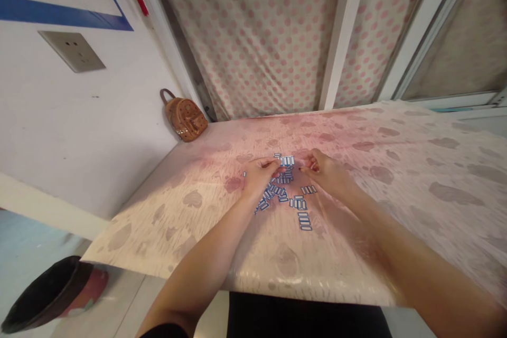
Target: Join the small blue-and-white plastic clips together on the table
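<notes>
Small white rectangular pieces with blue edges, like paper labels (279,190), lie in loose clusters on the patterned tablecloth. My left hand (259,173) is closed, its thumb and fingertips pinching a brighter white-and-blue label strip (288,160) just above the pile. To its right, my right hand (321,168) is also closed, with thumb and fingers curled together; whatever lies between them is too small to make out. A short row of labels (304,221) lies nearer to me, and a single label (244,174) sits left of my left hand.
A table with a glossy, leaf-printed cloth (190,232) fills the middle. At its back left corner a small brown backpack (187,120) leans against the wall. Dotted curtains (269,37) hang behind the far edge. On the floor at left stands a dark-lined bin (81,296).
</notes>
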`<state>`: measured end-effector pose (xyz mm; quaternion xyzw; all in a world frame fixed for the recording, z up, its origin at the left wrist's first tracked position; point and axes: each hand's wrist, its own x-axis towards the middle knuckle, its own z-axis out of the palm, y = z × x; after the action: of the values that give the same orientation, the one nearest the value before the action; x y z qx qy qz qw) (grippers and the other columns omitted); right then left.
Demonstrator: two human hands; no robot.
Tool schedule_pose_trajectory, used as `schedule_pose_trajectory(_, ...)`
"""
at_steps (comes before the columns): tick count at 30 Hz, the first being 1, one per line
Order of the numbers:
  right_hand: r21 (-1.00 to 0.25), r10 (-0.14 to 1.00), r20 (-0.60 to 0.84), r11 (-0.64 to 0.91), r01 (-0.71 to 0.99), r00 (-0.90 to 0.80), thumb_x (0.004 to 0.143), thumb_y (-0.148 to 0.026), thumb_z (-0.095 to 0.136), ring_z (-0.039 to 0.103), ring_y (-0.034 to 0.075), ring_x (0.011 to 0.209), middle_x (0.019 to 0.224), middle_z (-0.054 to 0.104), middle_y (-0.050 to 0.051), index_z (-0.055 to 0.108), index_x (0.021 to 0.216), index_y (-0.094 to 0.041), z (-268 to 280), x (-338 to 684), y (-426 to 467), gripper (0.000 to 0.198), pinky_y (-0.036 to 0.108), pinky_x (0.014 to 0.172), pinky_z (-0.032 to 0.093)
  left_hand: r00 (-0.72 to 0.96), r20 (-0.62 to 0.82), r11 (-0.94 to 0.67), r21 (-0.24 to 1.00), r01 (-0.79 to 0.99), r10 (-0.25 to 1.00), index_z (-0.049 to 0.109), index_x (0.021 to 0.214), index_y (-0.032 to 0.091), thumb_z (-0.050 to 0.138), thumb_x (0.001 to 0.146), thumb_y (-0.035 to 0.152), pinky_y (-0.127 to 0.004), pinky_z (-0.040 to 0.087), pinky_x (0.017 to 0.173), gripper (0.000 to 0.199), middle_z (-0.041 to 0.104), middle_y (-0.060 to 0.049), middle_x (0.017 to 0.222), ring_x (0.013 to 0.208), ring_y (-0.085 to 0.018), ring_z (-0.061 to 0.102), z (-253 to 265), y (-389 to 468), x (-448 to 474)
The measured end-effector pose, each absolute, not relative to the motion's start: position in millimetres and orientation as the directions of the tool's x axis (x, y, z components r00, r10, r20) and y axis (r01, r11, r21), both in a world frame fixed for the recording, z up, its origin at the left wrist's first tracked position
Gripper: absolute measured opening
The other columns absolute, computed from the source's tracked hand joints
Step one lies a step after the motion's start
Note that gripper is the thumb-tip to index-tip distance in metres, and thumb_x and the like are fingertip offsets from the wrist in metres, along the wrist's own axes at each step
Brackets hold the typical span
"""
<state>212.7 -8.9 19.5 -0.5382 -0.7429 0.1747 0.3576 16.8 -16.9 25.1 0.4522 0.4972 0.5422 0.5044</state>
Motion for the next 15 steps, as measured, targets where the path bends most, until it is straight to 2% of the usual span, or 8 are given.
schedule_pose_trajectory(1,-0.602,0.944,0.277,0.315,0.734,-0.178,0.076,-0.028,0.065,0.059,0.018,0.066,0.073,0.064,0.002,0.061,0.082,-0.023,16.8,218.3,-6.5,0.009,0.029,0.061,0.042,-0.095,0.000,-0.008,0.996,-0.087,0.996,0.075,0.081,0.015,0.069,0.081,0.020,-0.025,0.054,0.066,0.008,0.076,-0.006,0.076,0.074,-0.018,0.073,24.7,-15.8,15.8)
schedule_pose_trajectory(4,-0.481,0.962,0.110,0.271,0.834,-0.249,0.066,-0.029,0.075,0.056,0.018,0.059,0.065,0.061,0.002,0.054,0.064,-0.023,9.2,230.9,-2.7,0.021,0.029,0.054,0.036,-0.115,0.017,-0.025,0.997,-0.074,0.993,0.075,0.081,0.015,0.069,0.081,0.019,-0.026,0.054,0.067,0.008,0.076,-0.006,0.077,0.074,-0.018,0.074,22.3,-12.6,13.3)
schedule_pose_trajectory(6,-0.462,0.950,0.099,0.308,0.832,-0.298,0.061,-0.026,0.076,0.056,0.018,0.059,0.067,0.062,0.002,0.055,0.065,-0.023,6.1,233.1,-3.3,0.021,0.029,0.053,0.035,-0.116,0.018,-0.027,0.997,-0.076,0.993,0.075,0.081,0.015,0.069,0.081,0.019,-0.027,0.055,0.069,0.007,0.076,-0.006,0.078,0.075,-0.019,0.074,20.5,-11.4,12.5)
schedule_pose_trajectory(10,-0.514,0.936,0.086,0.335,0.790,-0.341,0.061,-0.016,0.071,0.057,0.018,0.057,0.065,0.063,0.001,0.057,0.067,-0.023,7.2,227.6,-8.0,0.017,0.029,0.052,0.035,-0.111,0.025,-0.032,0.998,-0.060,0.994,0.075,0.082,0.015,0.070,0.081,0.021,-0.029,0.056,0.070,0.008,0.076,-0.006,0.078,0.076,-0.020,0.074,19.3,-11.9,12.4)
schedule_pose_trajectory(15,-0.466,0.926,0.045,0.350,0.812,-0.374,0.066,-0.020,0.067,0.055,0.018,0.058,0.067,0.063,0.003,0.052,0.066,-0.023,11.4,224.0,-11.9,0.015,0.030,0.053,0.035,-0.107,0.030,-0.036,0.998,-0.047,0.994,0.075,0.079,0.015,0.069,0.081,0.019,-0.025,0.055,0.066,0.007,0.076,-0.006,0.078,0.076,-0.019,0.074,21.1,-14.2,13.3)
